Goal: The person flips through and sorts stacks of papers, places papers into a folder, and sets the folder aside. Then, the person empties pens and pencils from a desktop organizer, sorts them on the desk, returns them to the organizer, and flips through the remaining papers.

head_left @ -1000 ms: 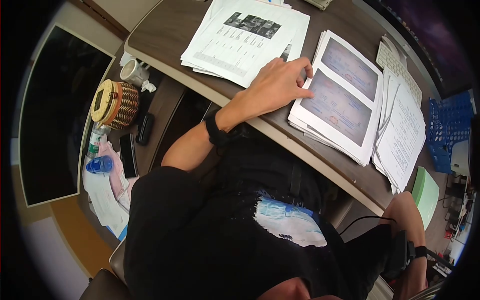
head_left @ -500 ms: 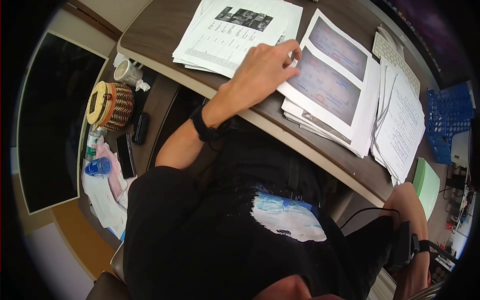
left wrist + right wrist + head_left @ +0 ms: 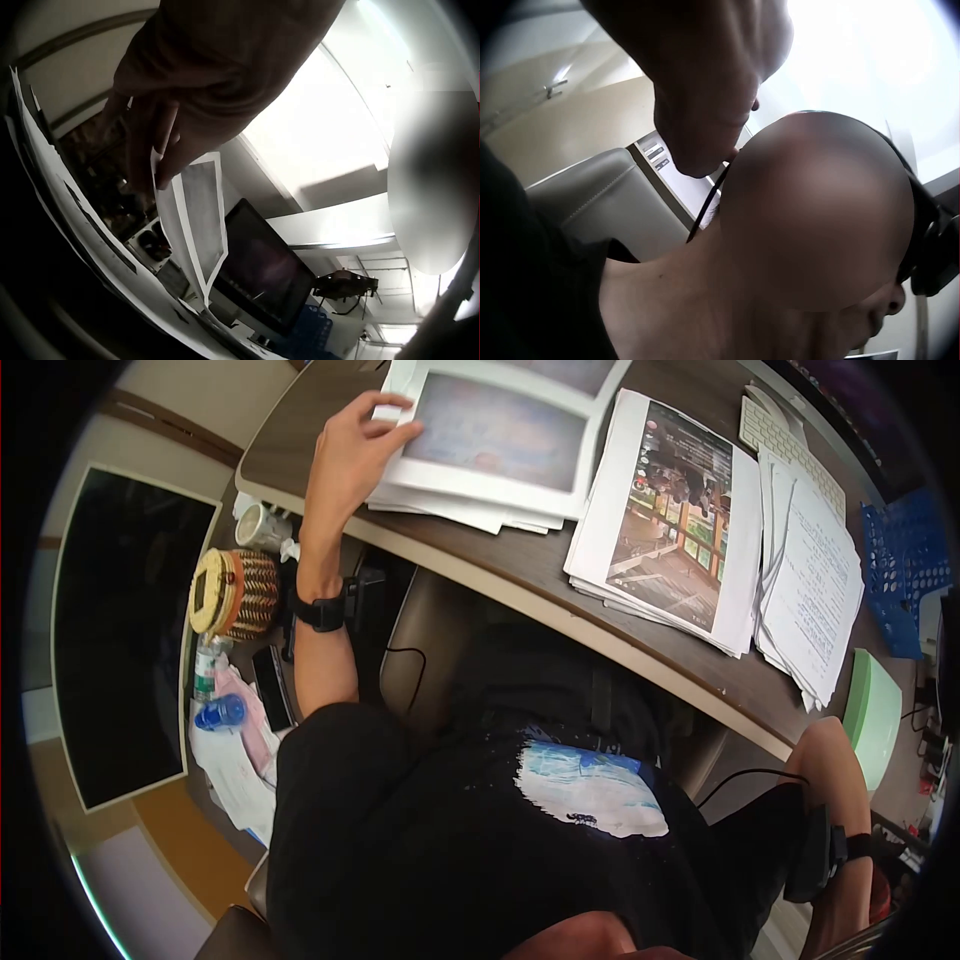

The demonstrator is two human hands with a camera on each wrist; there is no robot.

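With thumb and fingers, my left hand pinches the edge of a printed sheet that bears two greyish document pictures. That sheet hangs over the left paper stack and looks blurred. In the left wrist view the sheet bends down from the fingertips. To the right lies another paper stack, its top page showing a colour photo of a place with wooden railings. My right hand is raised beside the head in the right wrist view; its fingers are mostly hidden.
Handwritten pages lie right of the photo stack, with a keyboard behind. A blue basket and a green box stand at the far right. A mug, woven basket and bottle sit on the left.
My left hand has lifted the top sheet off the right stack and carried it left over the other stack. The colour photo page is uncovered. The right arm stays bent.
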